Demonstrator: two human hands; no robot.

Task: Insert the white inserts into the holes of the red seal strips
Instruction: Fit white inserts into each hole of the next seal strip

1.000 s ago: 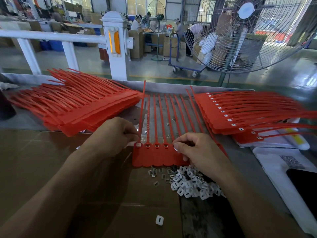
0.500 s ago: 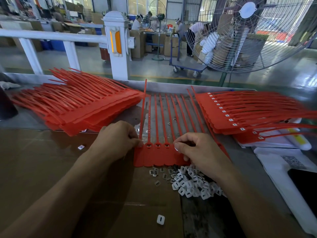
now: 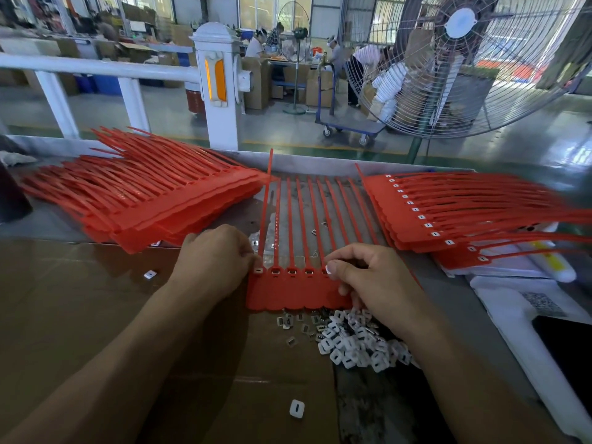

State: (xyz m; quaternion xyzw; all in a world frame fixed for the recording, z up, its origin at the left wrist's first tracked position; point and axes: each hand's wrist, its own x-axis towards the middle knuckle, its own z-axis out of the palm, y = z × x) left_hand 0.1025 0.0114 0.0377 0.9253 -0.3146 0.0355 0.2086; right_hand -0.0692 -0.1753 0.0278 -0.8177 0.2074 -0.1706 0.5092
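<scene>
Nearest the camera, on the brown cardboard sheet (image 3: 96,315), a single white insert (image 3: 296,408) lies alone, a rounded square with a dark slot in its middle. Just beyond it a loose heap of white inserts (image 3: 352,344) spreads out, touching the near edge of the red seal strip set (image 3: 294,293). That set is a flat red band with a scalloped near edge and a row of square holes along its far edge, from which thin red tails run away across the grey metal tabletop (image 3: 400,395); the leftmost tail stands tilted upward. Some holes show pale pieces inside.

At the band's left end the left hand (image 3: 214,261) has its fingers curled, their tips pinching the corner by the first hole. On the right the right hand (image 3: 378,280) rests over the band's right end with fingers curled and the thumb pressed at a hole; what it grips underneath is hidden.

Farther left sits a thick pile of red seal strips (image 3: 153,200), and farther right a fanned stack of strips with white inserts (image 3: 448,213) showing in their holes. Beyond the table stand a white railing (image 3: 96,67) and a large wire-caged fan (image 3: 458,59).
</scene>
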